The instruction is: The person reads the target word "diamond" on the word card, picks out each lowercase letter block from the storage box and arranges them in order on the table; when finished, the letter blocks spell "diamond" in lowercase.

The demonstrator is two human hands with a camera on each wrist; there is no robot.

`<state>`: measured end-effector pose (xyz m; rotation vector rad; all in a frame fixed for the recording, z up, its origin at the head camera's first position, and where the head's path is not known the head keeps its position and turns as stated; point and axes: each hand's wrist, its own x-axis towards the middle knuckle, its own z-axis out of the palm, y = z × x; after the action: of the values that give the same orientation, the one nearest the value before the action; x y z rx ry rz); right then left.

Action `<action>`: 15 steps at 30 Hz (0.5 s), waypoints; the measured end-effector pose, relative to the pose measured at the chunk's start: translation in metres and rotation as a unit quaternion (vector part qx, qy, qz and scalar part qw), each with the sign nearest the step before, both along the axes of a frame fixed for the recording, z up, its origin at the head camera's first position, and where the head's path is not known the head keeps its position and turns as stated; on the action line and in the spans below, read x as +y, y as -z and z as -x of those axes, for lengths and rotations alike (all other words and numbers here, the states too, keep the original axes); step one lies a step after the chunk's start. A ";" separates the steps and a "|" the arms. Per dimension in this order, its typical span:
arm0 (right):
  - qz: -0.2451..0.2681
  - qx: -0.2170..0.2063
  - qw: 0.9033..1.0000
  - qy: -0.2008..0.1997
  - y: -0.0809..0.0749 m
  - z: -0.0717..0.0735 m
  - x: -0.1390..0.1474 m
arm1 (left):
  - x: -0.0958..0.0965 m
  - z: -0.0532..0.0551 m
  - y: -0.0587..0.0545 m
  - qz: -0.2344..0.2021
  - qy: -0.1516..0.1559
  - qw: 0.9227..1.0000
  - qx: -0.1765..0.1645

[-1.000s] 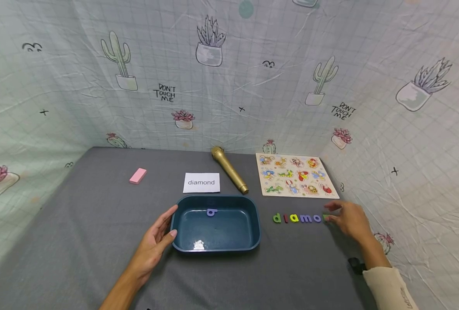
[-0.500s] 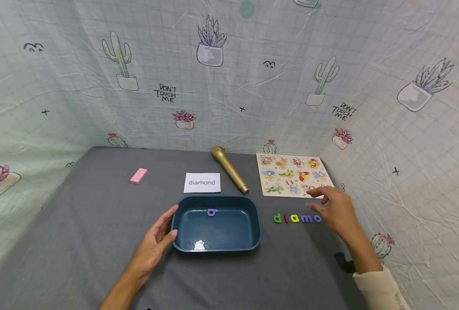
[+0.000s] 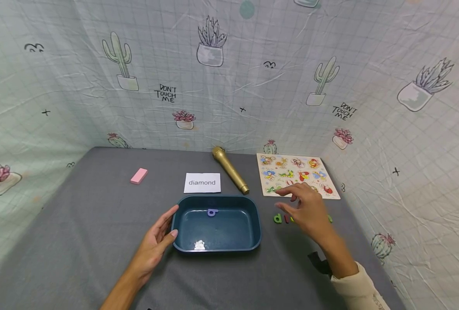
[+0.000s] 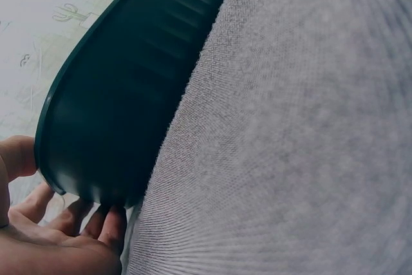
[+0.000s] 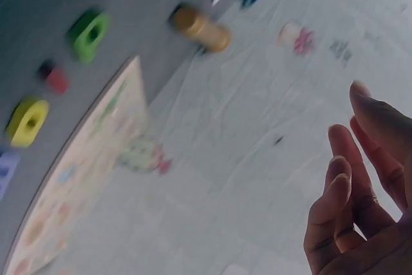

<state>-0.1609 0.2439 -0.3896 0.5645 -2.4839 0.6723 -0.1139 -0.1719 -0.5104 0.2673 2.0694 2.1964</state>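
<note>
A dark teal plastic tray (image 3: 216,234) stands at the middle of the table, with one purple letter (image 3: 212,212) lying inside it. My left hand (image 3: 152,245) holds its left end, thumb and index finger at the rim and the other fingers against the outer wall. Over the row of letters hovers my right hand (image 3: 308,211), thumb and fingers apart, nothing between them. Left of that hand show a green d (image 3: 277,218), a red i (image 3: 286,219) and part of a yellow a; a green letter (image 3: 330,218) peeks out to its right. The letters between are hidden.
Behind the tray lie a white card (image 3: 202,183) reading "diamond" and a gold microphone (image 3: 231,170). An insect picture board (image 3: 297,162) is at the back right, partly covered by my right hand. A pink block (image 3: 139,176) lies at the left. Patterned cloth walls enclose the table.
My right hand has let go of the green letter at the row's right end and moved left above the letters, fingers spread. The left hand and tray stay put.
</note>
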 end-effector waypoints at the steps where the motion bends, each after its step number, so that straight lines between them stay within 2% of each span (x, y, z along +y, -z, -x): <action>1: 0.002 0.000 1.000 -0.006 0.001 0.000 -0.005 | 0.000 0.000 0.000 -0.001 0.000 1.000 0.001; 9: 0.019 -0.016 0.998 -0.055 0.007 -0.006 -0.051 | 0.000 -0.001 -0.001 -0.005 0.003 1.000 0.005; 15: 0.034 -0.035 0.995 -0.083 0.018 -0.006 -0.079 | 0.000 -0.002 -0.001 -0.002 0.002 1.000 0.005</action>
<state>-0.1550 0.1654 -0.4076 0.7400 -2.4864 0.8521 -0.1124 -0.1721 -0.5093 0.2833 2.0679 2.2013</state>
